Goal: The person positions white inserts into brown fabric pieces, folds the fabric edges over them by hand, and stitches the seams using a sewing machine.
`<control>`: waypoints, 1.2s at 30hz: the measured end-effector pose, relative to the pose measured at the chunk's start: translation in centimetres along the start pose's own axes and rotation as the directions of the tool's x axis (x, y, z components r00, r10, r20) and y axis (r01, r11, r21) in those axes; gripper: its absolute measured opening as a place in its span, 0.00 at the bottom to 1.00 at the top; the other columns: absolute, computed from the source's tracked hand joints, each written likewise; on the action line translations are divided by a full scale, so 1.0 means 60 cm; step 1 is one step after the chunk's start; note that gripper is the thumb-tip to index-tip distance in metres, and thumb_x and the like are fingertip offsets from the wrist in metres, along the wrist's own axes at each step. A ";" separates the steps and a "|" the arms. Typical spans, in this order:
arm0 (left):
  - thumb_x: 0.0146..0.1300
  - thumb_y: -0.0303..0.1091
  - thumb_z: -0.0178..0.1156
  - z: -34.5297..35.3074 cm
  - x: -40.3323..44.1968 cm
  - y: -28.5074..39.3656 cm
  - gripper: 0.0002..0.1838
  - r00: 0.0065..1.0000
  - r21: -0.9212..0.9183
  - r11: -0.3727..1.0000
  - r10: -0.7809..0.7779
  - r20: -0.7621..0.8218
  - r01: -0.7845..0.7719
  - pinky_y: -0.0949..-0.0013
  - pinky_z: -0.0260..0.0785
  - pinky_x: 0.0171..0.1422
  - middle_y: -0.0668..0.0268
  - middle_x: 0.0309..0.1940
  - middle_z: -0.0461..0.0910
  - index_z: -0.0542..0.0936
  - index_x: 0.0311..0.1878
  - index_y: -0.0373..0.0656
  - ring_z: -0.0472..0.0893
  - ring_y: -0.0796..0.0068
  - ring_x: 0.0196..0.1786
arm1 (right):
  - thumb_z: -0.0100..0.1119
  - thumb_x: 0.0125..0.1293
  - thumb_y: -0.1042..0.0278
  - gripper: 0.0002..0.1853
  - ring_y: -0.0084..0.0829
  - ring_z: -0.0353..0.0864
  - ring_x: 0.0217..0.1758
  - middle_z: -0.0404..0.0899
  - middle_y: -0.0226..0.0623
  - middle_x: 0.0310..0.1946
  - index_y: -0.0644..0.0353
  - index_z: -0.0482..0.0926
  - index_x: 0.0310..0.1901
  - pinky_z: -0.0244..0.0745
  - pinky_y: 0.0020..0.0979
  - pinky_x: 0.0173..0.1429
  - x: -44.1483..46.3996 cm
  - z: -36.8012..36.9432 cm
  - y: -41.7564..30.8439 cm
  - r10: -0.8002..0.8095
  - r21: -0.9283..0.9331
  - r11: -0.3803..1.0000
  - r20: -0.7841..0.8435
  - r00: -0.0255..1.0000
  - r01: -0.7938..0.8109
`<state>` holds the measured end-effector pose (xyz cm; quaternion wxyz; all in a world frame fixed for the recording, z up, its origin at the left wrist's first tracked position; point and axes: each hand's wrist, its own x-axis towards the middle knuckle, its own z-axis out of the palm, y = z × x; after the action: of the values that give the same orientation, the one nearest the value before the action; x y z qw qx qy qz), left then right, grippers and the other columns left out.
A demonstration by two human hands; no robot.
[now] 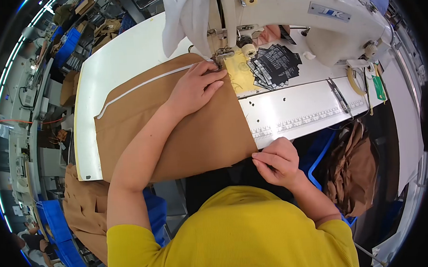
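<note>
A brown fabric panel (199,129) lies across the white sewing table, a white strip (145,83) running along its far edge toward the needle. My left hand (197,89) rests on top of the panel with fingers stretched out, their tips close beside the presser foot (219,62) of the sewing machine (333,14). At the table's front edge, my right hand (278,163) pinches the panel's near right corner between thumb and fingers. The fabric under my left palm is hidden.
Black labels (275,64) lie piled right of the needle. Thread snips (339,95) rest near a printed ruler (299,121). White cloth (187,20) hangs by the machine head. Brown fabric (351,170) is heaped at lower right, more brown cloth (86,206) at lower left.
</note>
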<state>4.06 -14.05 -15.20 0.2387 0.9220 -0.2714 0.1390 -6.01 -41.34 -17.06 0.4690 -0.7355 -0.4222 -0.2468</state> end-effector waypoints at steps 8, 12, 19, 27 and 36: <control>0.67 0.37 0.57 0.000 0.004 0.002 0.15 1.000 -0.008 1.000 -0.006 0.000 0.006 0.62 0.69 0.60 0.62 0.50 0.75 0.81 0.55 0.47 0.74 0.60 0.55 | 0.70 0.51 0.79 0.08 0.25 0.73 0.23 0.78 0.34 0.26 0.62 0.82 0.34 0.65 0.24 0.26 -0.093 0.018 -0.026 0.392 0.226 0.902 -0.069 0.917 -0.368; 0.65 0.36 0.58 -0.003 0.003 0.003 0.17 0.999 -0.014 0.999 -0.038 0.032 0.038 0.61 0.68 0.62 0.64 0.52 0.75 0.80 0.56 0.46 0.74 0.59 0.58 | 0.70 0.59 0.73 0.13 0.16 0.66 0.28 0.71 0.29 0.33 0.62 0.76 0.42 0.62 0.19 0.31 -0.132 0.040 -0.006 0.687 0.366 0.681 -0.018 0.726 -0.635; 0.67 0.35 0.56 -0.031 -0.026 0.084 0.22 0.990 0.181 0.981 -0.085 0.111 0.064 0.59 0.60 0.72 0.59 0.64 0.70 0.73 0.64 0.42 0.67 0.55 0.68 | 0.68 0.60 0.75 0.05 0.15 0.63 0.22 0.70 0.25 0.25 0.63 0.79 0.33 0.57 0.19 0.26 -0.121 0.043 -0.014 0.729 0.356 0.628 0.042 0.683 -0.692; 0.69 0.35 0.56 -0.015 -0.069 0.082 0.22 0.982 -0.025 0.988 -0.145 0.121 0.150 0.60 0.55 0.75 0.61 0.68 0.67 0.73 0.64 0.42 0.63 0.56 0.72 | 0.64 0.62 0.76 0.05 0.16 0.69 0.26 0.76 0.31 0.31 0.63 0.76 0.32 0.67 0.19 0.32 -0.115 0.039 -0.024 0.696 0.420 0.629 0.072 0.715 -0.654; 0.70 0.39 0.55 -0.023 -0.062 0.087 0.20 0.980 0.013 0.989 -0.146 0.138 0.145 0.59 0.57 0.73 0.60 0.67 0.69 0.76 0.61 0.42 0.66 0.55 0.70 | 0.66 0.61 0.77 0.06 0.16 0.77 0.30 0.80 0.29 0.29 0.63 0.79 0.39 0.74 0.20 0.37 -0.067 -0.004 -0.059 0.750 0.615 0.219 0.391 0.534 -0.758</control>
<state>-2.09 -15.58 -13.58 0.2276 0.9471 -0.2189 0.0570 -11.13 -42.39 -18.28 0.7750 -0.5931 -0.0747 0.2050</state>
